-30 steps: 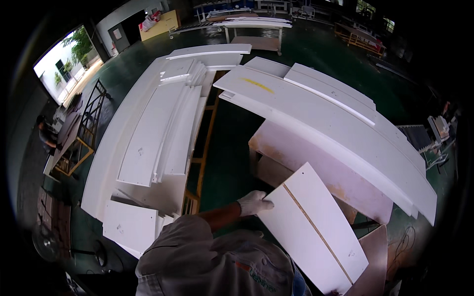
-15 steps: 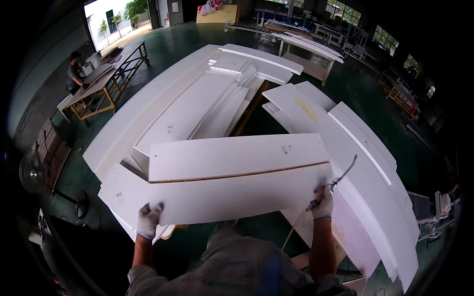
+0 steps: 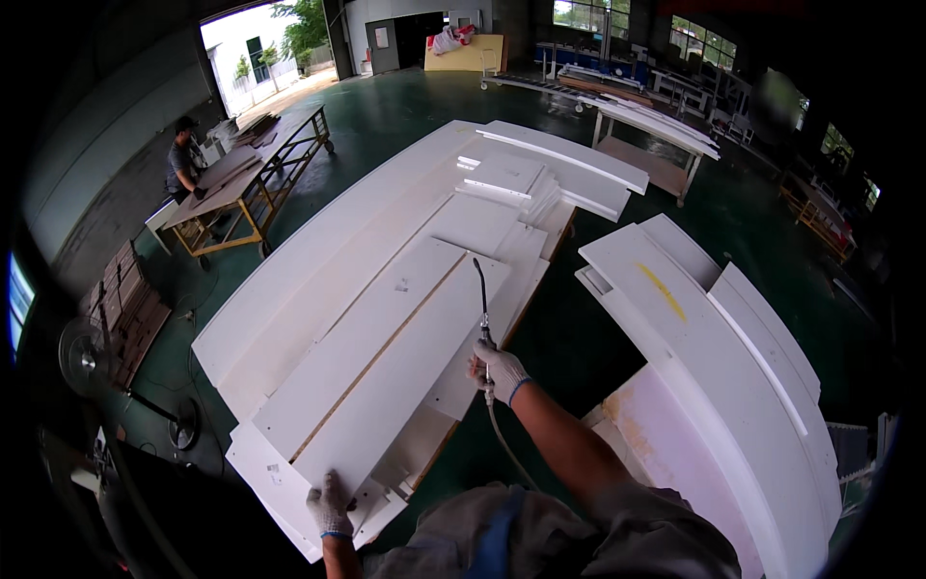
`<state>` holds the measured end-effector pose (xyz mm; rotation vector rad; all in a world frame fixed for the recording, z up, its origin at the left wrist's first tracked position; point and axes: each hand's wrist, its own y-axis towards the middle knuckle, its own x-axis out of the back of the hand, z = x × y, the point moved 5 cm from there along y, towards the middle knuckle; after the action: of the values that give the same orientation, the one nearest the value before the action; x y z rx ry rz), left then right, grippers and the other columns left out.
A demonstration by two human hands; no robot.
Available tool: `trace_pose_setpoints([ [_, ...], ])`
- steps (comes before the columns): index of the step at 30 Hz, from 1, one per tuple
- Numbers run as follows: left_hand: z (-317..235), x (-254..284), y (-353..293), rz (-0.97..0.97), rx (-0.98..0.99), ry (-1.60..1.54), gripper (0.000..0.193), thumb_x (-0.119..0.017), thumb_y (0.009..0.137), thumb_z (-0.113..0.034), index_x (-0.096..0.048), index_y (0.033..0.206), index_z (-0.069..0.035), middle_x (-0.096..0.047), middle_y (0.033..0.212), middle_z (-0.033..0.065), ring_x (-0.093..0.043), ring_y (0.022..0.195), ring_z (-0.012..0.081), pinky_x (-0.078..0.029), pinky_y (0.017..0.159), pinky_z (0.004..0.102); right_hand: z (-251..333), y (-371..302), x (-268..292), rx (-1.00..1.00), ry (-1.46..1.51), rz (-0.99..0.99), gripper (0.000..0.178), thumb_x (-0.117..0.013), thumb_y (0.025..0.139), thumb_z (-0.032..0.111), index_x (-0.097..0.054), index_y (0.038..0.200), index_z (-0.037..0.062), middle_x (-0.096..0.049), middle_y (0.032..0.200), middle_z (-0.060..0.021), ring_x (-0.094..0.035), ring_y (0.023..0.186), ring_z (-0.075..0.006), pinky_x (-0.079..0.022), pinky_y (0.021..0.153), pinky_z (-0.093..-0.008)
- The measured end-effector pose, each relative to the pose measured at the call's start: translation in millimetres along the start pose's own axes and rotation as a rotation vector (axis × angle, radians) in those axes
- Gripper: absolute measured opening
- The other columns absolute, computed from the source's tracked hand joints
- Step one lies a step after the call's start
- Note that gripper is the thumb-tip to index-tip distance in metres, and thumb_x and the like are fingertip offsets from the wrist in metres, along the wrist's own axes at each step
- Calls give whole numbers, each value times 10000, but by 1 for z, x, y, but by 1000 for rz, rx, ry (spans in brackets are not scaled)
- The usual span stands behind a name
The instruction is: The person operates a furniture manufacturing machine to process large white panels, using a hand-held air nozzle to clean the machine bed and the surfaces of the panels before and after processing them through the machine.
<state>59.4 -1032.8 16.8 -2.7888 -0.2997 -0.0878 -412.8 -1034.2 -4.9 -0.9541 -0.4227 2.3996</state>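
I see my right hand (image 3: 499, 372), in a white glove with a blue cuff, closed in a fist around the grip of an air blow gun (image 3: 482, 318). The gun is slim and dark, with a long thin nozzle that curves slightly; a hose (image 3: 506, 439) drops from below my fist and runs back toward my body. The nozzle's long axis runs almost straight away from me, its tip lying over the far end of the upper white panel (image 3: 386, 362).

That panel is a long, flat, white-faced board with a bare brown wood edge showing along its length. Its long axis runs diagonally, from near-left by my left hand up to the far right under the nozzle tip. It lies on top of a stack of similar white panels (image 3: 318, 261) that fans out toward the far side.

My left hand (image 3: 330, 502), gloved the same way, rests flat on the near end of the panel with fingers spread, pressing rather than gripping.

To my right, well apart across a strip of green floor (image 3: 569, 338), sits another pile of white panels (image 3: 733, 357), one marked with a yellow smear. Far left, a person (image 3: 181, 159) leans at a wooden worktable (image 3: 246, 179), and a standing fan (image 3: 82, 352) is at my near left.
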Motion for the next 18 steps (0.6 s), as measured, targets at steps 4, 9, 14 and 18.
trace_pose_setpoints([
  [4,-21,-76,38,52,13,-5,431,-758,946,-398,-596,897,-3,-644,716,117,-600,506,210,-485,413,355,22,-42,19,-17,-288,31,259,-717,995,333,-649,933,91,-687,810,-43,-656,663,-115,-429,485,-248],
  [9,-12,-168,77,176,17,72,461,-765,943,-414,-611,954,20,-644,738,117,-615,575,206,-521,513,360,27,-110,124,-8,-270,-239,270,-647,1023,353,-656,943,95,-705,793,-48,-549,529,-89,-391,433,-246],
  [14,71,-191,164,312,127,-46,577,-691,993,-409,-591,1325,53,-716,1061,93,-653,928,215,-526,841,358,-11,-232,223,-65,-294,-529,334,-657,1008,403,-670,907,84,-690,738,-34,-535,516,-99,-376,438,-287],
  [18,67,-225,175,343,155,-73,534,-654,1008,-395,-598,1353,8,-666,1327,122,-624,1174,249,-503,983,407,-97,-364,318,38,-4,-864,387,-619,1028,439,-651,834,106,-688,718,-50,-530,492,-121,-357,429,-300],
])
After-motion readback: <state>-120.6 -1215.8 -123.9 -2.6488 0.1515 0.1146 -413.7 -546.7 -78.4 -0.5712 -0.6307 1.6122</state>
